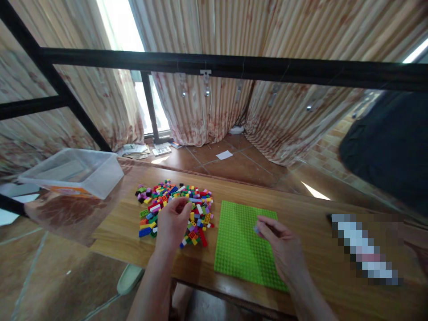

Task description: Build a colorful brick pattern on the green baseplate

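1. Striped curtains point(214, 116) hang behind a wooden surface point(310, 214); in the head view, loose bricks point(200, 223) lie heaped left of a green plate point(234, 249).
2. Right hand point(286, 247): its grip is clamped on a small bluish piece point(257, 229), above the plate. Pinching by the sides should leave the underside free; keeping it level would help alignment with the studs.
3. Left hand point(174, 220): fingertips close together over the heap; whether they hold anything, I cannot tell. A light pinch should disturb neighbouring bricks least.
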Action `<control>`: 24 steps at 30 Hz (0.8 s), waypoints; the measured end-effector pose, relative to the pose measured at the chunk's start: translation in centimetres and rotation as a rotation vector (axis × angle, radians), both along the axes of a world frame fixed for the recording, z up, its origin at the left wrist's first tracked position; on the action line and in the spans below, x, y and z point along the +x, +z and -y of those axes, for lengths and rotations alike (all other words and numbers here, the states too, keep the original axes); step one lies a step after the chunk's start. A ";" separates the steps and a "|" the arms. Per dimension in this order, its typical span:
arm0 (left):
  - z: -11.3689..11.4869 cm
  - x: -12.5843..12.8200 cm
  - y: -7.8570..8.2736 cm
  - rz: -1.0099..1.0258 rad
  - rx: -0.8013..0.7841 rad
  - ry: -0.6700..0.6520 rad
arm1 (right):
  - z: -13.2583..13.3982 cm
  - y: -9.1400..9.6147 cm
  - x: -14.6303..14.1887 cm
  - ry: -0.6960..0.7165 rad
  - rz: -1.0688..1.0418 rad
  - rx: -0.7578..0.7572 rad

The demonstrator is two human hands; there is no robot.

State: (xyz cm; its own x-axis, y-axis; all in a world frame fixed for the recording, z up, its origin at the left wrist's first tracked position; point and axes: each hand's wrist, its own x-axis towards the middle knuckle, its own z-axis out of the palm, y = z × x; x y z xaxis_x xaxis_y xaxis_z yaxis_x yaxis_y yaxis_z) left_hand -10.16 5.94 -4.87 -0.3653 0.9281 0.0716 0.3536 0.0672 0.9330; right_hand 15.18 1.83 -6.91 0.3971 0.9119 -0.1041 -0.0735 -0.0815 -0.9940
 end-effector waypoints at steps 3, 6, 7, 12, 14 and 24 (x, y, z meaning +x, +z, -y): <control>-0.3 -1.9 -0.5 -0.218 -0.022 0.033 | 0.0 0.1 -0.1 -0.010 0.076 -0.001; -0.5 -2.9 -0.7 -0.378 -0.068 0.062 | -0.1 0.3 -0.2 -0.017 0.143 -0.007; -0.5 -3.0 -0.7 -0.420 -0.085 0.069 | -0.1 0.3 -0.2 -0.010 0.156 -0.012; -0.4 -3.5 -0.3 -0.517 -0.133 0.070 | -0.2 0.4 -0.3 -0.006 0.191 -0.043; -0.3 -3.8 0.0 -0.540 -0.161 0.086 | -0.2 0.4 -0.3 0.006 0.199 -0.048; 0.2 1.2 -0.5 -0.172 0.182 -0.130 | -0.3 -0.3 1.2 0.009 0.514 -0.002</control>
